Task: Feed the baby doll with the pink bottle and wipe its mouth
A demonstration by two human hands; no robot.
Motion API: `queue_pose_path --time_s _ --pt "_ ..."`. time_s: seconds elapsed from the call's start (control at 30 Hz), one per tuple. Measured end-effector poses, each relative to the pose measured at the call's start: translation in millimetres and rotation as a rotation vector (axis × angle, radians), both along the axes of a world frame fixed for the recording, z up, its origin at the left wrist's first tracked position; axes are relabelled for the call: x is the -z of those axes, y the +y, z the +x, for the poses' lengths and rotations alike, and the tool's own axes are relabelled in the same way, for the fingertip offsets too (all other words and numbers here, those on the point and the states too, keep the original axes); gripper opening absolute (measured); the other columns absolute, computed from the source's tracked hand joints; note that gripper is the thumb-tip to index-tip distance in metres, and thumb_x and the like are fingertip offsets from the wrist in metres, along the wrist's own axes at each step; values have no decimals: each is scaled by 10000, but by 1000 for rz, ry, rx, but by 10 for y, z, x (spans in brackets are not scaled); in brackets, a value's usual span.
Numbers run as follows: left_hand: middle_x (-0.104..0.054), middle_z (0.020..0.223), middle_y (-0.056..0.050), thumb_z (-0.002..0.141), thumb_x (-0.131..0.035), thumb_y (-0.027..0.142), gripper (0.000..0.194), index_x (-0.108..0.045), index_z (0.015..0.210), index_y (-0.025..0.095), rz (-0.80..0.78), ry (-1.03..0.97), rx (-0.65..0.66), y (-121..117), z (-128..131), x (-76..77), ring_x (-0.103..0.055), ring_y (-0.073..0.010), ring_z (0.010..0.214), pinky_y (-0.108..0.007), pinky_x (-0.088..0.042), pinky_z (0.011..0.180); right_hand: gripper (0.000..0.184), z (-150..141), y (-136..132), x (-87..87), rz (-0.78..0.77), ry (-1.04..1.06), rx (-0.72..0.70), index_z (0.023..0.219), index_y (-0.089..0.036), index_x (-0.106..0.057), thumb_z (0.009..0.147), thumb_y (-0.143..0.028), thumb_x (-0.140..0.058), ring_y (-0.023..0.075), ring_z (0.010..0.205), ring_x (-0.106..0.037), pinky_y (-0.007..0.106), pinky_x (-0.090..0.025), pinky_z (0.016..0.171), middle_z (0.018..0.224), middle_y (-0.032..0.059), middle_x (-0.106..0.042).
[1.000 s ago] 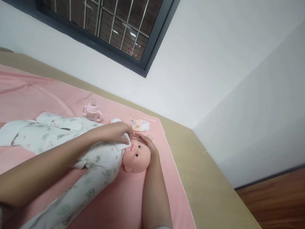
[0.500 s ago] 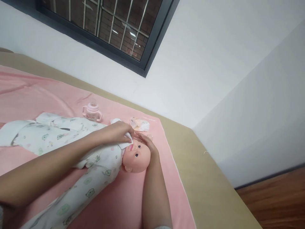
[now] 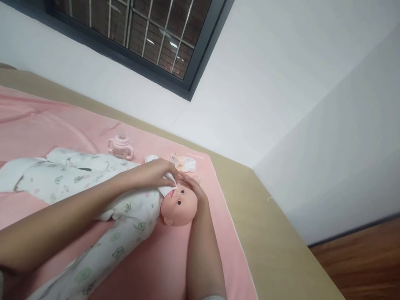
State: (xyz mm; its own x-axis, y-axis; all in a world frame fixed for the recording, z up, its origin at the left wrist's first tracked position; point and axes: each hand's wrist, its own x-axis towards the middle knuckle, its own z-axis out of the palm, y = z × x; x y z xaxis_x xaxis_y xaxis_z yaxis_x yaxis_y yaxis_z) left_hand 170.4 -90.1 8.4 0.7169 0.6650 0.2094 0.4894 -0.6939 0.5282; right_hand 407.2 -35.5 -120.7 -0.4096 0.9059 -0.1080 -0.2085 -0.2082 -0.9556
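A baby doll (image 3: 181, 211) lies on its back, its bald head to the right, dressed in a white outfit (image 3: 137, 210) with small printed patterns. My left hand (image 3: 160, 171) is closed on a white wipe or tissue (image 3: 166, 189), which touches the doll's face beside the mouth. Against the far side of the doll's head rests my right hand (image 3: 194, 187), fingers stretched out and partly hidden; it steadies the head along the top.
Beneath the doll spreads a pink blanket (image 3: 168, 258) over a tan surface (image 3: 265, 241). A pink two-handled baby bottle (image 3: 120, 146) stands beyond the doll's body. Near my hands lies a small white-and-orange packet (image 3: 187, 164). A wall and a barred window (image 3: 162, 37) rise behind.
My left hand has shifted the wipe slightly right along the doll's mouth and cheek. The right hand and the doll have hardly moved.
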Motion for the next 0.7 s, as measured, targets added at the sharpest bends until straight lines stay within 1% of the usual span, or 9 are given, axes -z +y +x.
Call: queue_pose_path --time_s 0.1,0.2,0.4,0.5,0.7 --pt "-692 914 0 783 -601 184 153 -730 858 217 -27 9 27 -56 -1 -36 -625 -168 856 -215 -417 721 444 -4 -5 2 -2 0 6 1121 -229 -639 726 -429 -674 252 1230 -529 425 -376 1062 1237 70 -632" --pt "-678 916 -9 773 -598 163 175 -737 864 217 -19 33 41 -89 12 -37 -621 -171 856 -217 -418 718 426 0 -9 34 11 33 8 1113 -230 -640 728 -412 -673 248 1216 -541 426 -375 1063 1218 70 -644" --pt "-660 889 -13 741 -595 176 177 -731 846 220 4 24 65 -37 52 75 -610 -181 831 -226 -420 712 410 13 -12 101 13 71 1 1112 -244 -628 735 -400 -665 235 1185 -566 431 -367 1071 1234 57 -636" --pt "-653 871 -14 741 -601 202 153 -727 826 221 26 14 46 -13 60 115 -606 -185 817 -232 -415 699 403 13 -8 92 13 74 -13 1106 -245 -632 733 -391 -668 232 1183 -568 426 -366 1072 1233 55 -635" --pt "-651 841 -12 750 -569 206 163 -718 816 215 47 -2 29 -13 65 122 -605 -180 787 -240 -405 674 428 -9 -22 15 9 23 7 1113 -235 -638 726 -416 -671 241 1187 -557 414 -390 1047 1213 63 -647"
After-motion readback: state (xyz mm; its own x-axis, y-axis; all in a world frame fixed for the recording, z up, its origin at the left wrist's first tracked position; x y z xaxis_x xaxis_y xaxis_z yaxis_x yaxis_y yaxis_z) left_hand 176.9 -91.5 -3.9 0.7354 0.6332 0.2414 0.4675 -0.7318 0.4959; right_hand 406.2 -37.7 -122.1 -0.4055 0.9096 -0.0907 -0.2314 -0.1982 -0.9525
